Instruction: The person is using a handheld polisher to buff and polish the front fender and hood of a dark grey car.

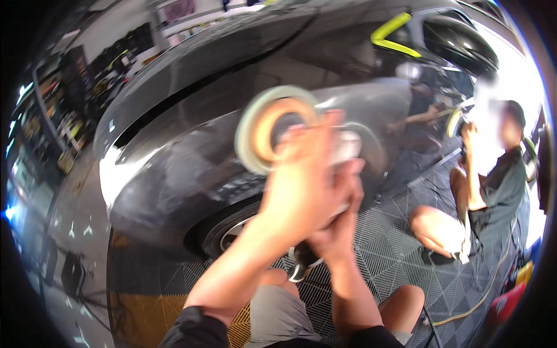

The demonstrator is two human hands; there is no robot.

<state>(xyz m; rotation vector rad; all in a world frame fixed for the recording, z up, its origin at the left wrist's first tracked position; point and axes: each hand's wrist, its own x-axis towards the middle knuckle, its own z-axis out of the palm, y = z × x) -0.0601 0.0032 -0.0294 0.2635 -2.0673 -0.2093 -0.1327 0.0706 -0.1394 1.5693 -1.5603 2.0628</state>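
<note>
A car polisher (348, 143) with a round foam pad (257, 130) is in my two hands, in front of a dark grey car fender (182, 169). Over the polisher's head lies my left hand (300, 174), its fingers blurred. Lower down, my right hand (339, 217) is wrapped round the body, whose black and white rear end shows beneath. The pad is blurred and seems tilted; whether it touches the paint cannot be told. Whitish smears and hazy patches mark the fender. Yellow-green masking tape (394, 41) forms an angle near the side mirror (461, 41).
A co-worker (500, 187) squats at the right by the car door, holding another polisher (455, 123). The front wheel (217, 235) is just below the fender. A yellowish cord (478, 306) runs over the ribbed floor tiles (391, 243). Shelving and equipment stand at the left.
</note>
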